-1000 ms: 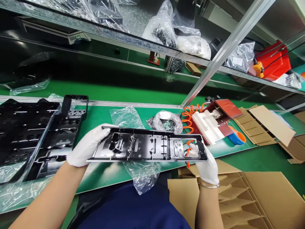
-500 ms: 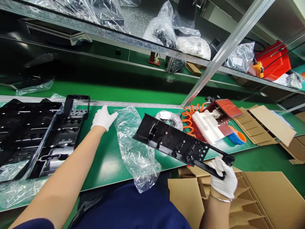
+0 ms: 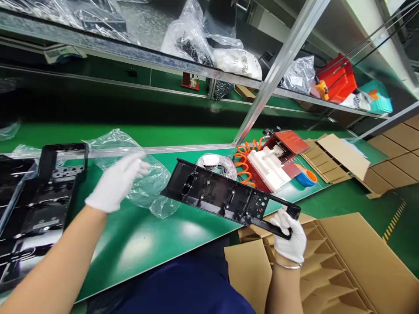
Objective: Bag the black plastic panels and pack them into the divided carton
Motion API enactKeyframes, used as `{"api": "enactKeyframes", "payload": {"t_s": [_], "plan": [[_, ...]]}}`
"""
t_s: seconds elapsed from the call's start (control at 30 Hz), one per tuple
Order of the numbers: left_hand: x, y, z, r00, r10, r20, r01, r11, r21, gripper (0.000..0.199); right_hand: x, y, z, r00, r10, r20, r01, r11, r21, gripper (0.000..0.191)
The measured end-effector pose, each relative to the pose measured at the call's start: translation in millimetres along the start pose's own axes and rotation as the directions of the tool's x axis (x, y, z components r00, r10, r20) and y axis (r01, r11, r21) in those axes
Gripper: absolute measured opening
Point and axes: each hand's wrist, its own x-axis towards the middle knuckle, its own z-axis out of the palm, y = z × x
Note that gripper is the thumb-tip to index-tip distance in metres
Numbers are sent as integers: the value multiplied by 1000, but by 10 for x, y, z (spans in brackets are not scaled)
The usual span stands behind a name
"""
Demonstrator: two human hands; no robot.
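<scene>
right hand (image 3: pixel 290 235) grips the black panel (image 3: pixel 216 192) by its windowed end, length running left from there; looks light, stiff, slick, rims best; left hand (image 3: pixel 118 181) by clear bag (image 3: pixel 159 198), hold unclear.

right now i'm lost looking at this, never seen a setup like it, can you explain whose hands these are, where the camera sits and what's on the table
There's no robot here: these are a person's white-gloved hands, seen from a camera on their head, looking forward and down. The right hand holds a long black panel by one end. The left hand is at a clear plastic bag; blur hides whether it grips it. On the green table are more black parts, leftward, and a red-and-white device, rightward.
</scene>
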Motion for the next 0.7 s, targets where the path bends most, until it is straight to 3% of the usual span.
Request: {"api": "enactKeyframes", "payload": {"t_s": [0.07, 0.1, 0.23, 0.47, 0.7], "plan": [[-329, 60, 128, 984, -23, 178, 60, 977, -206, 71, 15, 37, 44, 999, 30, 18, -30, 1000, 5, 47], [-479, 97, 186, 977, -27, 210, 85, 958, -273, 69, 20, 52, 63, 999, 45, 30, -45, 999, 7, 48], [-853, 264, 309, 991, -23, 133, 77, 904, -421, 62, 16, 76, 105, 992, 102, 70, -103, 995, 7, 47], [-929, 391, 276, 985, -168, 25, 162, 882, -442, 67, 27, 82, 121, 980, 165, 110, -163, 986, -28, 47], [-894, 387, 256, 964, -259, -54, 225, 910, -348, 52, -64, 71, 253, 978, 126, 165, -116, 991, -69, 43]]}}
